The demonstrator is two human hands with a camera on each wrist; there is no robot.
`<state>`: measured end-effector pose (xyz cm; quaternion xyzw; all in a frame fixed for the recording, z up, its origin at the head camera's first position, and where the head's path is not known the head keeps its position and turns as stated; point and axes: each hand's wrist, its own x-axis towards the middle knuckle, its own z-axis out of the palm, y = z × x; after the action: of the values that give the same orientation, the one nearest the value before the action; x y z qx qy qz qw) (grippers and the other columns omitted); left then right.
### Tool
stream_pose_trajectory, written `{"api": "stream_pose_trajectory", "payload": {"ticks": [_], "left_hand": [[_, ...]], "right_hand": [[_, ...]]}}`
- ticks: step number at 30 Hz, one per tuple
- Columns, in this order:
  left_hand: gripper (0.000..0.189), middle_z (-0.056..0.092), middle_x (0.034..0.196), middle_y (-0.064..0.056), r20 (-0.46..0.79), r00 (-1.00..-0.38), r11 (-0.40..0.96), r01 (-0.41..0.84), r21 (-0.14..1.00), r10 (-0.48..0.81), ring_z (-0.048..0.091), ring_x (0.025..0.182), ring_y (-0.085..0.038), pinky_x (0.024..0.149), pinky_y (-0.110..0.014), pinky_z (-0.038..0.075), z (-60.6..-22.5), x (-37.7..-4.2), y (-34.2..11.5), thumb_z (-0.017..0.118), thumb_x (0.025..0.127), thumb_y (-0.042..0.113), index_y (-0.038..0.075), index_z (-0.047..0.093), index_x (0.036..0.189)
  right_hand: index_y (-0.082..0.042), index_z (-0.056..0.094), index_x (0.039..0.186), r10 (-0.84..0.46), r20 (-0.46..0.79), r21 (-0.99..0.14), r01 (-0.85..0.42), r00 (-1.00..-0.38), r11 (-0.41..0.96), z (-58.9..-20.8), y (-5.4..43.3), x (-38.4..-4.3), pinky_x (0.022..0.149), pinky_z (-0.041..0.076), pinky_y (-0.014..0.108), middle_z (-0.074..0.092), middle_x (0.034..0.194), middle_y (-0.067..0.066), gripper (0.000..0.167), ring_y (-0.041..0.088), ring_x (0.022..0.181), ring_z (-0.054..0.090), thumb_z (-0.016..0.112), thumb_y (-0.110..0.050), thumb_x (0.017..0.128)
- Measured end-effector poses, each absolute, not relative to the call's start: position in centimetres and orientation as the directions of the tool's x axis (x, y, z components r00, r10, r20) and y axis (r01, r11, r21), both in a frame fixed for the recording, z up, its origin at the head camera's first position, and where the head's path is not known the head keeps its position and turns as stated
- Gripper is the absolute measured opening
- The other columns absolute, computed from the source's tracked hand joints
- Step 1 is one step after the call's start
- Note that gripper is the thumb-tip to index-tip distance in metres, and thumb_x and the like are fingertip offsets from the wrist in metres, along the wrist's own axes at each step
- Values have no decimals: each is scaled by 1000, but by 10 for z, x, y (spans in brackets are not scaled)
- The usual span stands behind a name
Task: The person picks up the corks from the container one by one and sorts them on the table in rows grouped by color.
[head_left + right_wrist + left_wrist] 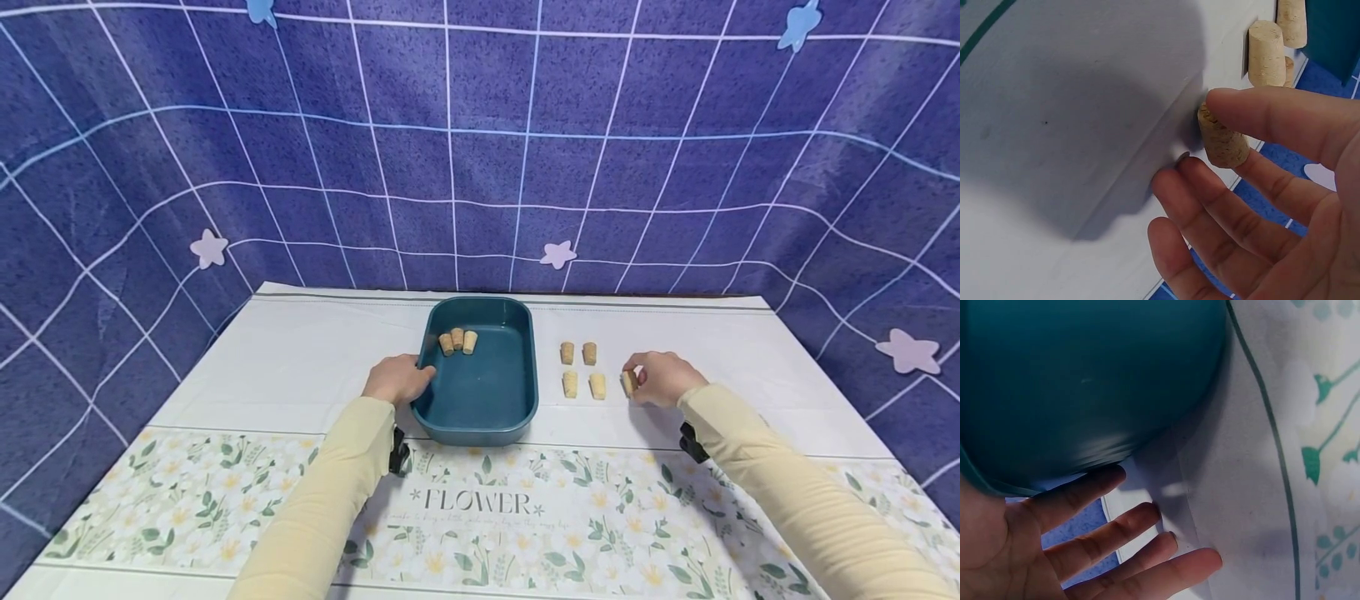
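Note:
A dark teal rectangular tub stands on the table. My left hand holds its left wall, with the thumb over the rim and the fingers outside; in the left wrist view the index finger lies against the outer wall. Three corks sit together inside, towards the back left. To the right of the tub, my right hand pinches a tapered cork between thumb and index finger, close over the table. Its other fingers are spread. Several corks stand in two rows between the tub and that hand.
A white cloth with a flower-print band covers the table. Behind the table's back edge hangs a blue-purple grid-patterned curtain with pale stars, which also runs along both sides.

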<state>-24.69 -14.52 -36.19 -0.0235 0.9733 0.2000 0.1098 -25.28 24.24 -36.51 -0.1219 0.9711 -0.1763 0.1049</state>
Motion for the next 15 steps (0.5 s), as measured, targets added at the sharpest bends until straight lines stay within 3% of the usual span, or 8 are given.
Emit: {"api": "stream_pose_trajectory", "payload": {"ticks": [15], "left_hand": [[49,62,133,-27,-221,-975,921,-86,381,0,62,116,-41,101,-51,49,-362,-247,-145,44,107,27,-3,55,144]], "right_hand": [[6,65,123,-258,-143,-334,-199,-955,921,-367,241,-251,64,45,34,62,86,9,50,22,73,54,79,-4,76]]}}
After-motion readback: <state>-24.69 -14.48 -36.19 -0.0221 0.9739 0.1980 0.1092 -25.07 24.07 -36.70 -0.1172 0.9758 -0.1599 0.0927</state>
